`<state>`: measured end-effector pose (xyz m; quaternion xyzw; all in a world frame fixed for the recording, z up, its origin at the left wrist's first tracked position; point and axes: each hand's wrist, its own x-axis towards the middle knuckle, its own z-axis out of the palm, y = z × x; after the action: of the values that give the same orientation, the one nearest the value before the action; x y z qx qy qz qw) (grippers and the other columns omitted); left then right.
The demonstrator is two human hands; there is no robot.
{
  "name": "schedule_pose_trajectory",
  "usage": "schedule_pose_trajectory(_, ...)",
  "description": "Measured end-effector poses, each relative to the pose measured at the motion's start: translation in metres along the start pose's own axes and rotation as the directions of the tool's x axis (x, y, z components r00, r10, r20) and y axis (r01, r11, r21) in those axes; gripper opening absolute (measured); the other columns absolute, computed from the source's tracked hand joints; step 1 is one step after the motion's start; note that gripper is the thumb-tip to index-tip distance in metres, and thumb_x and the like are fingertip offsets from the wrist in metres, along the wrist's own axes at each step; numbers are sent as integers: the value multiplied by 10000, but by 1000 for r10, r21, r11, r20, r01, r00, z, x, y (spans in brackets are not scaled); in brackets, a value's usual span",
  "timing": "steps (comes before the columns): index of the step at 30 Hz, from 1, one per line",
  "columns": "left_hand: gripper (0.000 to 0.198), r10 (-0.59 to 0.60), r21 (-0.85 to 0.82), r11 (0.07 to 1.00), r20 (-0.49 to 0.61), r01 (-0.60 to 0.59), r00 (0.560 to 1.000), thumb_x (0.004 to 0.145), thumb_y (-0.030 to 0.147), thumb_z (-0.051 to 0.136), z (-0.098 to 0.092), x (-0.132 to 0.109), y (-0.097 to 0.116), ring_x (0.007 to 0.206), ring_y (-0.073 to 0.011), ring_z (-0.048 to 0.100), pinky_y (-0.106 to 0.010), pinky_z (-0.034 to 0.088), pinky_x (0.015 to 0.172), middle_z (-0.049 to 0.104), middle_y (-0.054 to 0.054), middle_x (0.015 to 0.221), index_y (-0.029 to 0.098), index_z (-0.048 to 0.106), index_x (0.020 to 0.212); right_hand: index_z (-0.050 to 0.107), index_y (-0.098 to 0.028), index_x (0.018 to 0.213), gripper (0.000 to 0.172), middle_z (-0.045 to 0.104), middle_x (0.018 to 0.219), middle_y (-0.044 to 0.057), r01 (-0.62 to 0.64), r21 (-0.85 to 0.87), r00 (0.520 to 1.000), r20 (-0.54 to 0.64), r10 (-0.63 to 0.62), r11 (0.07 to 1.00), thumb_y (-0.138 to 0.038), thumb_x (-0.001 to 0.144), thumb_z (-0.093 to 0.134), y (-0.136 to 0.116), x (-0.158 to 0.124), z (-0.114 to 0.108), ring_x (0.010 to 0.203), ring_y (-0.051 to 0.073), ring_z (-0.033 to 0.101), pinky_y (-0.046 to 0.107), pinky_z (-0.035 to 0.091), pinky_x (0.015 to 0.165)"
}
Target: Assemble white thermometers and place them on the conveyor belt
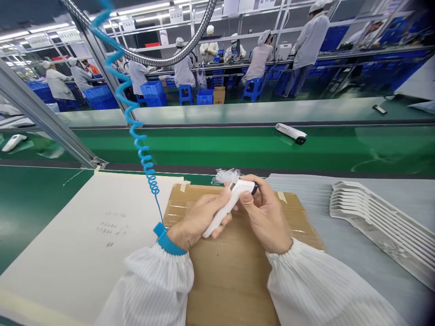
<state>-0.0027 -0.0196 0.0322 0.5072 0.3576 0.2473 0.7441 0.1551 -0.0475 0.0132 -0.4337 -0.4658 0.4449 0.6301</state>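
Observation:
Both hands hold a white handheld device [224, 209], shaped like a forehead thermometer, with a bent head and a black end. My left hand [204, 213] wraps its handle, thumb along the near side. Around the head, near the black end, the fingers and thumb of my right hand [265, 213] are closed. The device is tilted, its head up and to the right, above a brown cardboard sheet [234, 280]. Just behind it lies crumpled clear plastic [227, 175]. A blue wrist strap [170, 241] with a coiled cord circles my left wrist.
A stack of white curved plastic parts [380, 222] lies at right. Beyond the bench, a green conveyor belt [210, 147] carries a similar white device [291, 133]. The coiled blue cord [139, 136] hangs left of centre. White paper [102, 267] covers the left side. Several people work farther back.

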Motion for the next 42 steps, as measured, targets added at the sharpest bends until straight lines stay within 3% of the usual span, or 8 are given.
schedule_pose_trajectory(9,627,46,34,999,-222,-40,974,847,780,570,18,3,-4,387,-37,368,-198,231,371,471,45,580,169,535,714,675,-314,1036,431,714,899,30,-39,-18,999,-1,39,999,-623,770,813,-1,-1,3,730,216,630,372,535,690)
schedule_pose_trajectory(16,408,115,128,986,-63,-106,991,904,587,642,8,0,-2,596,-106,562,-227,399,529,641,-13,839,190,618,997,639,-341,1189,478,735,1002,14,-206,195,979,47,201,959,-618,823,772,-4,4,-1,797,205,655,394,555,822)
schedule_pose_trajectory(21,328,493,796,584,-195,-157,848,962,417,638,13,-1,-11,1133,-266,652,-360,490,931,711,-35,1259,303,653,1270,676,-259,1085,398,712,1027,38,-409,438,909,116,400,801,-603,885,692,-4,10,-1,990,251,657,422,540,933)
schedule_pose_trajectory(26,466,470,880,449,-86,-154,879,983,414,607,12,0,-18,1227,-291,635,-393,495,989,672,-41,1378,342,553,1440,671,-271,982,267,646,902,-11,-478,496,872,166,461,725,-517,888,720,-6,12,-7,898,193,630,338,555,890)
schedule_pose_trajectory(30,502,406,811,557,-78,-179,911,952,345,646,4,-2,-15,1173,-292,648,-406,492,987,696,-59,1330,335,566,1448,686,-270,953,254,672,897,2,-473,496,867,116,484,728,-516,897,710,-3,15,-9,969,201,659,344,563,972)
schedule_pose_trajectory(35,410,215,471,877,-196,-101,957,973,413,591,-26,-1,18,615,-125,569,-257,450,586,746,-79,966,179,621,1308,735,-274,1056,291,736,1192,57,-426,369,889,2,458,826,-500,875,756,14,18,-16,1129,237,672,374,591,1016)
schedule_pose_trajectory(38,248,187,489,863,-544,128,818,966,259,571,-64,14,52,557,-82,504,-234,413,566,739,-83,967,129,620,1171,758,-271,1059,339,740,1193,60,-457,375,865,-20,501,806,-446,785,856,21,20,-19,1031,207,690,280,638,897)
schedule_pose_trajectory(42,131,241,529,801,-712,279,659,884,123,623,-121,44,87,645,-146,573,-285,438,649,715,-96,867,129,612,1014,778,-242,952,231,713,987,38,-461,386,867,4,498,799,-337,767,878,14,18,-17,847,150,652,173,625,715)
